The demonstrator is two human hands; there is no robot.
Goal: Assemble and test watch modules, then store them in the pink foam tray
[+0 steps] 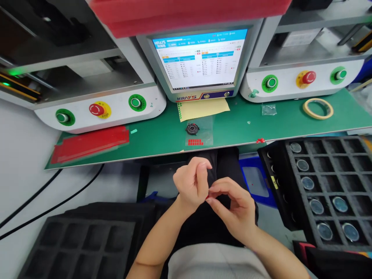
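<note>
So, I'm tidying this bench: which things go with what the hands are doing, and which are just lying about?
In use: left hand and right hand pinching a tiny red bit; probably the red sticker strip and round black part.
Lying about: tape roll, yellow sheet, red sheets, small clear bag.

You are sitting at a factory assembly station: push-button machines (99, 110) are flanking a test monitor (200, 58) above the green worktop (232, 124), with a foam parts tray (328, 186) at lower right.

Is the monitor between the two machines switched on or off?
On: the monitor is lit, showing a white and blue software window with tables.
</note>
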